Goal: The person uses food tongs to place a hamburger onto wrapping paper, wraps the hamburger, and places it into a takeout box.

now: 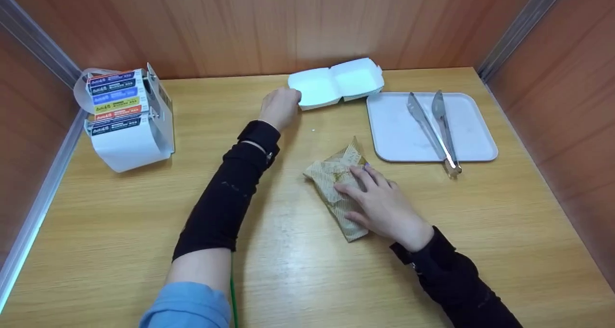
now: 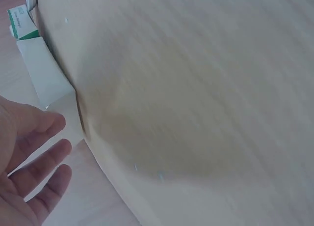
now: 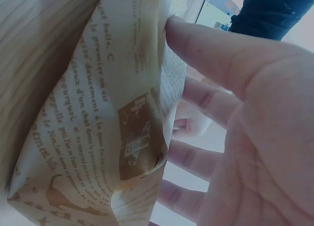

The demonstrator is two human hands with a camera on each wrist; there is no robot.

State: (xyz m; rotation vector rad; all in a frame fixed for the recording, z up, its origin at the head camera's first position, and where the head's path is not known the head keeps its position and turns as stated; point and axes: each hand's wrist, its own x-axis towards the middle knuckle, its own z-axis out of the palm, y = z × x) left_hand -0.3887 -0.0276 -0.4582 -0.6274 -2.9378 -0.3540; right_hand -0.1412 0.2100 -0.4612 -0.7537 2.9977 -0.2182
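Observation:
My left hand [image 1: 281,108] is at the left end of an open white takeaway box [image 1: 314,85] by the back wall. Its thumb and forefinger pinch the box's near left edge, and the other fingers [image 2: 54,186] are bent away from it. Spread over a packet wrapped in printed brown paper [image 1: 331,184], my right hand [image 1: 384,205] rests its fingertips on the top. The right wrist view shows the packet's printed side [image 3: 88,137] close up, with the fingers lying across its upper face. What is inside the paper is hidden.
A white tray [image 1: 391,140] stands at the right, bearing metal tongs [image 1: 439,131] whose joined end overhangs the near edge. At the far left is a white holder [image 1: 127,140] with several colour-labelled strips. Wood panels [image 1: 230,25] enclose the table's back and sides.

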